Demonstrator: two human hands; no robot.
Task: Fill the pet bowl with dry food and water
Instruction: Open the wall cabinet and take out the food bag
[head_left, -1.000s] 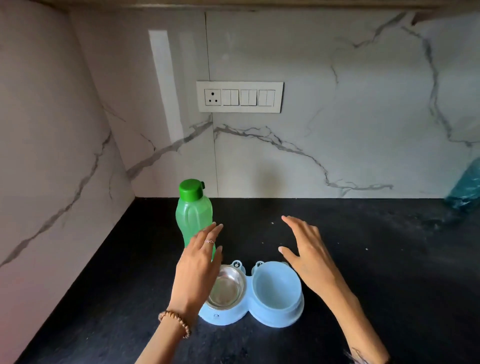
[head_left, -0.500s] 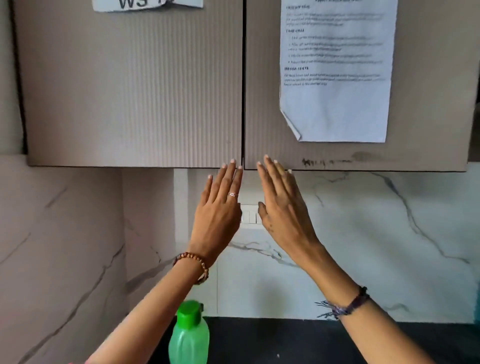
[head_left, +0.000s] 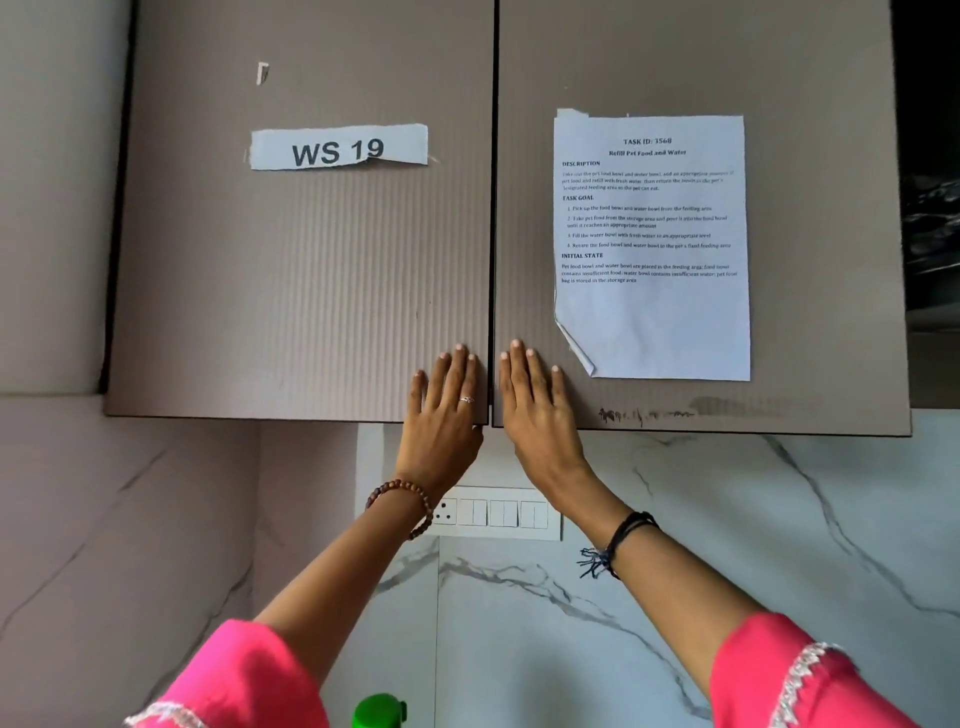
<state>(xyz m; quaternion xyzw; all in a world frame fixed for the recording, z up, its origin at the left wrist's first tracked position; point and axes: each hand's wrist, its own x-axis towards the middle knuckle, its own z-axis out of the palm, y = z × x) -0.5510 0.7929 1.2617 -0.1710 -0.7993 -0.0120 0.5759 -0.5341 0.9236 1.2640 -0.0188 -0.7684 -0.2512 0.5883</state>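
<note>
Matt ribbed cabinet doors (head_left: 311, 291), paper sheet (head_left: 654, 312), glossy marble wall (head_left: 727, 545).

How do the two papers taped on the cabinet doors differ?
The WS 19 label is a short, wide strip on the left door; the task sheet is a tall full page on the right door. The label carries a few large bold characters; the sheet holds many lines of small print. The label's lower edge looks torn; the sheet's lower left corner curls away. Both are white paper with black print.
</note>
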